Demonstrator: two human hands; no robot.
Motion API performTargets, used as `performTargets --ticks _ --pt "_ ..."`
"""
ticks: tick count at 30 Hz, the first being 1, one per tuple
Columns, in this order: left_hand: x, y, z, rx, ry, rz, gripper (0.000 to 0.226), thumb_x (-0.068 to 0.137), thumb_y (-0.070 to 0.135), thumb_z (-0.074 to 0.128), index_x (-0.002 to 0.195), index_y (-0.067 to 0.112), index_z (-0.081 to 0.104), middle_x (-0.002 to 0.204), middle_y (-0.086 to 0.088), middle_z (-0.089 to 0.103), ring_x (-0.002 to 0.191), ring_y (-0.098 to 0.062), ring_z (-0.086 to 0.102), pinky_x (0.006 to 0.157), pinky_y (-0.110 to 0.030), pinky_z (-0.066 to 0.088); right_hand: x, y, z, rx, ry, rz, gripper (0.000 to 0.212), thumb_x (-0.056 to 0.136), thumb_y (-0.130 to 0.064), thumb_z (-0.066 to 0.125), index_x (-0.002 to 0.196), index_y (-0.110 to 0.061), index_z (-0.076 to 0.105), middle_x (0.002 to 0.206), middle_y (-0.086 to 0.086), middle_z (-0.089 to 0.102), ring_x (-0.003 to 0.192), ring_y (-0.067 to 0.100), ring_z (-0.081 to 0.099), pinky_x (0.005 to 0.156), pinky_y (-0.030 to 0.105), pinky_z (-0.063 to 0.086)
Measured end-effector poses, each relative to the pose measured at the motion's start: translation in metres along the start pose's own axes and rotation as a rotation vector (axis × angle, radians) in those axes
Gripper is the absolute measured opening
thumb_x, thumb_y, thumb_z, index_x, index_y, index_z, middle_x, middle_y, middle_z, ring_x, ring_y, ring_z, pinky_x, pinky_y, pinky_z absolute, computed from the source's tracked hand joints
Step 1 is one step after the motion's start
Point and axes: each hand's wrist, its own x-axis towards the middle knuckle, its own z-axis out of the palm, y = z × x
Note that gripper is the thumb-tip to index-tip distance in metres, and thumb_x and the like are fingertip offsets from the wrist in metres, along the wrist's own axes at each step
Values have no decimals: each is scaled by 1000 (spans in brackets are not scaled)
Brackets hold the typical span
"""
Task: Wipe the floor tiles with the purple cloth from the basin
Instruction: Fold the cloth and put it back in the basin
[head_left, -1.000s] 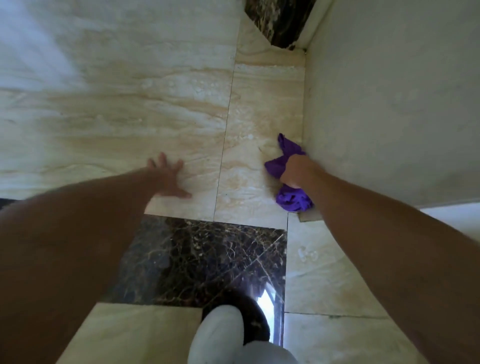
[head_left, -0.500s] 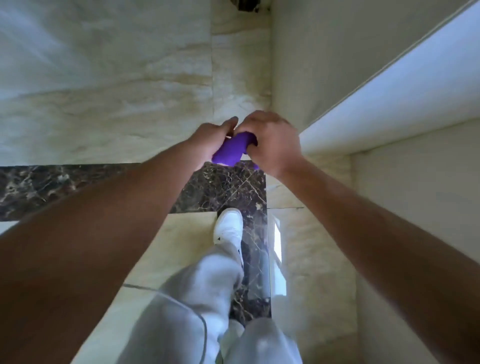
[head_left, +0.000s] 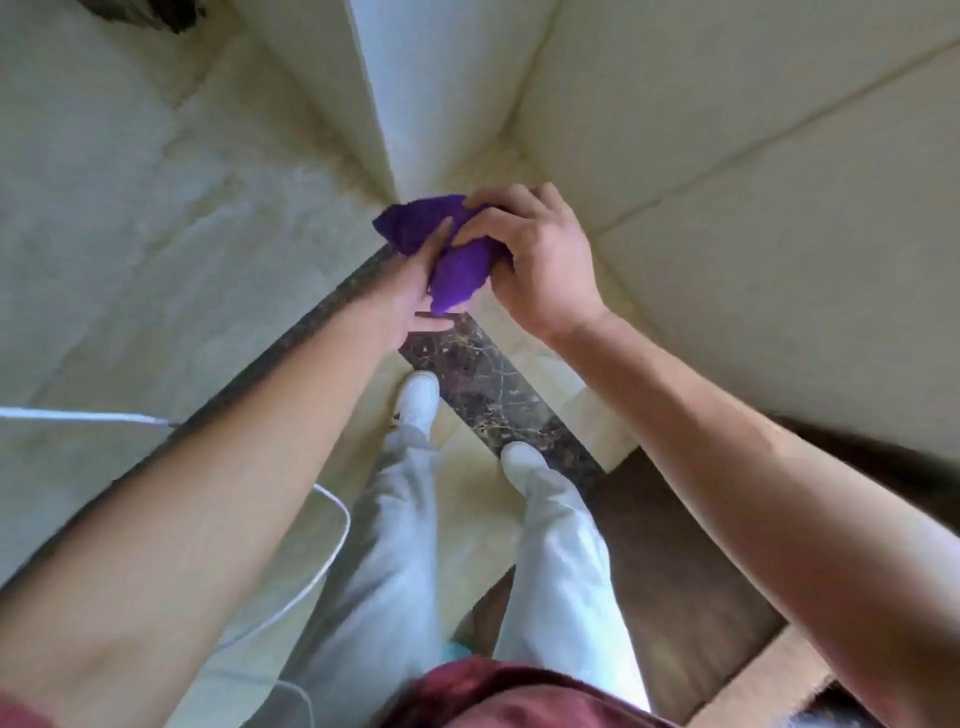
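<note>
Both hands are gripping the purple cloth (head_left: 452, 254) in the air above the floor tiles (head_left: 130, 234) — the left hand (head_left: 415, 296) from beneath, the right hand (head_left: 535, 254) clamping over it. They are seemingly rebunching it — gathering loose corners into a firm pad should be helping the wiping.

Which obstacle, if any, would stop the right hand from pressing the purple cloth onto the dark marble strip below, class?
Probably none. The right hand and left hand both hold the purple cloth in the air, and the dark marble strip directly beneath lies bare as far as the white shoes, though the person stands upright and would have to stoop.
</note>
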Motion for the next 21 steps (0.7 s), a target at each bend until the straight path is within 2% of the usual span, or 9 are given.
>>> performTargets --ticks 2,4,5,7,9,11,15,18,21 --pt "-9 7 18 294 107 87 74 94 59 57 152 17 41 147 -10 58 130 -27 60 103 -40 51 -31 4 -13 -23 60 97 37 78 -16 45 90 -21 80 112 -2 75 84 35 58 75 47 51" --pt "-15 9 31 396 160 221 80 93 51 64 158 19 31 149 -3 52 125 -21 61 89 -27 52 -60 5 -23 -9 90 174 35 76 -10 49 90 -20 80 113 -2 75 83 36 57 74 48 50" --pt "-18 9 44 353 70 211 72 95 51 62 156 23 36 143 1 55 120 -18 63 81 -26 53 -76 5 -28 -9 118 218 34 76 -9 51 89 -20 79 113 -2 74 83 36 56 73 48 50" --pt "-30 2 83 226 -264 62 46 101 54 48 135 25 61 127 -2 68 116 -22 67 86 -32 55 -117 7 -38 -39 242 332 29 77 -9 55 88 -21 79 115 -3 74 85 36 58 72 48 50" --pt "-40 -7 101 125 -430 -20 51 103 57 38 124 19 66 112 -8 71 105 -24 67 88 -35 53 -142 2 -40 -59 324 357 25 75 -11 58 86 -23 78 119 -4 73 95 36 60 74 46 48" --pt "-52 -32 132 121 -486 -84 59 103 57 39 134 11 60 121 -15 62 110 -28 60 91 -37 50 -180 -3 -46 -125 389 445 28 70 -9 58 83 -24 78 125 -3 70 105 36 61 76 43 44" --pt "-98 -106 177 250 -617 -145 62 101 44 54 145 0 52 139 -21 58 128 -33 57 119 -44 38 -284 -20 -37 -127 450 736 34 66 -3 59 86 -23 78 135 0 65 117 37 57 83 46 46" --pt "-132 -161 185 382 -683 -128 41 101 29 59 130 1 64 114 -19 73 101 -29 74 92 -42 60 -356 -53 -25 100 468 964 44 67 -1 59 101 -20 78 144 6 57 129 37 48 98 50 45" --pt "-164 -204 186 459 -782 -160 29 101 22 58 121 4 67 106 -19 76 93 -31 77 77 -41 62 -421 -90 -12 367 502 1013 50 68 -6 75 117 -17 73 152 16 45 143 30 39 116 42 34"
